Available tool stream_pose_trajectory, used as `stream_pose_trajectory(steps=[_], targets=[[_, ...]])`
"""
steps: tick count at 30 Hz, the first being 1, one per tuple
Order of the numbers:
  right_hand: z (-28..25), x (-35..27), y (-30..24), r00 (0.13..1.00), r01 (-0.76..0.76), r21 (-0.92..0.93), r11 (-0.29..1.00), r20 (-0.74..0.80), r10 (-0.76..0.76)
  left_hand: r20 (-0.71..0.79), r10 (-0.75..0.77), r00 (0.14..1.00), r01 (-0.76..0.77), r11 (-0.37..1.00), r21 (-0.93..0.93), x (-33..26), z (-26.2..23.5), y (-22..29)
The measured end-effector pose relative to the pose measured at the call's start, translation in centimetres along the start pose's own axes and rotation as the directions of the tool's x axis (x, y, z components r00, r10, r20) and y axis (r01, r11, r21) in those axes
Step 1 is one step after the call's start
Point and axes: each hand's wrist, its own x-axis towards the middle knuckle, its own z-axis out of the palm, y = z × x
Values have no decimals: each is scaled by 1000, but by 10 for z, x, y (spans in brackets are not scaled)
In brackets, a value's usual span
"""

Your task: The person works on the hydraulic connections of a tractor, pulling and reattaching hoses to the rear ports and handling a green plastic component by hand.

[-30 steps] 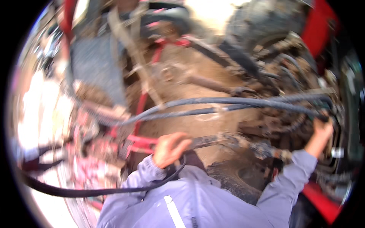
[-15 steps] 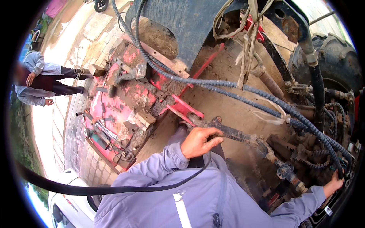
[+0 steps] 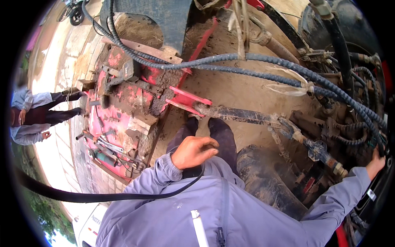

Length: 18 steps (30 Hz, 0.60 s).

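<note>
My left hand [image 3: 193, 152] hangs in front of my jacket with its fingers half curled. A gap shows between thumb and fingertips, and nothing is visible in it. My right hand [image 3: 375, 164] reaches to the far right, its fingers around the lower end of a dark, spiral-wrapped hydraulic hose [image 3: 277, 61] at the tractor's rear. Part of that grip is hidden by the hose and the dark rim. Between my hands runs a dirty black linkage bar [image 3: 242, 115], joined at its left end to a red bracket [image 3: 188, 100].
A mud-covered red implement [image 3: 111, 129] lies left, carrying wrenches [image 3: 110, 145], a green power tool [image 3: 105, 158] and a wooden block [image 3: 144, 123]. Another person [image 3: 37, 109] stands beyond it. A muddy tyre [image 3: 263, 175] is close to my right. A black strap [image 3: 98, 196] crosses my front.
The view has shifted, with the implement and hoses appearing higher and further left. My right hand stays at the hose end; my left hand keeps its half-curled pose.
</note>
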Motion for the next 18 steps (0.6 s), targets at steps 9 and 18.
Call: stream_pose_trajectory(steps=[9,18], targets=[[-20,47,69,995,66,-144,987,-68,-76,25,-24,999,25,998,-55,-3,22,20],[-8,37,47,989,113,-130,985,-81,-125,134,-92,987,116,976,-185,-20,45,13]])
